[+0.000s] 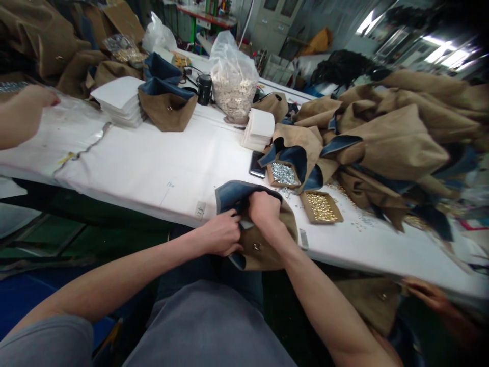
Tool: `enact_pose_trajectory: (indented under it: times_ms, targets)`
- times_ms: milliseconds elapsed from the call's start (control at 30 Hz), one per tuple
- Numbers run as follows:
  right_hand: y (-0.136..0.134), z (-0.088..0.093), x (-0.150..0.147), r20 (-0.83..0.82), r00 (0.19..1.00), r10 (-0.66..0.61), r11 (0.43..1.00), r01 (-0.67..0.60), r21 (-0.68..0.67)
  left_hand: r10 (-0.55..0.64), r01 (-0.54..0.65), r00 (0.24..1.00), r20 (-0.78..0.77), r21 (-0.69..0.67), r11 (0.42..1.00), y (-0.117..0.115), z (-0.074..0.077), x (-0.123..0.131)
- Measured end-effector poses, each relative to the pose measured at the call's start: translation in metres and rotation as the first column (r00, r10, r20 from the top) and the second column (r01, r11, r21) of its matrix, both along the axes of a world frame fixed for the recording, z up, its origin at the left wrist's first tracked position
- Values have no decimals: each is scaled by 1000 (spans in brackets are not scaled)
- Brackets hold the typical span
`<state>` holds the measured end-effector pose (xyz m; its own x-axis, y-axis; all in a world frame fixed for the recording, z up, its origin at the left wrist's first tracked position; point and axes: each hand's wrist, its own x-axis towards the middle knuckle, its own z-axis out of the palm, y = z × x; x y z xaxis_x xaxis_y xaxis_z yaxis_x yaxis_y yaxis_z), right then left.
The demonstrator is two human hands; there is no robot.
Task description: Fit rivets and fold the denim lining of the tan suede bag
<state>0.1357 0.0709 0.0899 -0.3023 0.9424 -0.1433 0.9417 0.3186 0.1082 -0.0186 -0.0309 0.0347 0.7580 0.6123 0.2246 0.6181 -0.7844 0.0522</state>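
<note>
A brown fabric bag point(267, 251) with a blue lining lies at the table's front edge, a small metal ring on its side. My left hand point(222, 233) is closed on the bag's near left edge, fingers curled at the opening. My right hand point(264, 208) is a fist at the bag's mouth, pressed against the blue lining; what its fingers hold is hidden. Just beyond the bag are a box of silver metal pieces point(283, 174) and a box of gold metal pieces point(321, 207).
A black phone point(257, 165) lies beside the silver box. Brown bags point(393, 140) are heaped at right. White sheets point(121, 97) and a clear sack point(234, 76) stand farther back. Other people's hands show at the left point(26, 114) and lower right point(426, 293).
</note>
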Motion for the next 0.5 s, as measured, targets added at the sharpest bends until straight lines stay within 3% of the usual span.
enact_pose_trajectory:
  times_ms: [100, 200, 400, 500]
  targets:
    - [-18, 0, -9, -9, 978, 209, 957, -203, 209, 21, -21, 1000, -2, -8, 1000, -2, 0, -1]
    - [-22, -6, -9, -43, 953, 300, 899, -268, 346, 19, -18, 1000, 16, -17, 1000, -1, 0, -2]
    - [-9, -9, -1, -38, 906, 423, 819, -363, 445, 16, -15, 999, 28, -29, 999, -2, -1, 3]
    - [6, -5, 3, -44, 873, 485, 819, -437, 372, 31, -30, 999, 19, -27, 999, -5, -2, 3]
